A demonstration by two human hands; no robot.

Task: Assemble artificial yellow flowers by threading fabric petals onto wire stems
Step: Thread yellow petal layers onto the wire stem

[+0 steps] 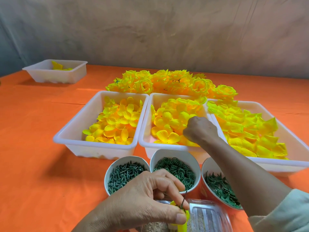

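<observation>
"Fabric petals [173, 118], where?"
"Heaped in the middle tray [160, 149] at twelve o'clock, sorted for reach. Right hand [200, 129] digs in; grip hidden, cannot tell."
"And the left hand [142, 203]?"
"At six o'clock, pinching the wire stem [184, 199] upright for threading."

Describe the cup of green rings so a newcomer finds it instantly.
On the orange table, three cups stand before the middle white tray. Take the middle cup: it holds green rings, while its neighbours hold pegs and spiky leaves.
</observation>
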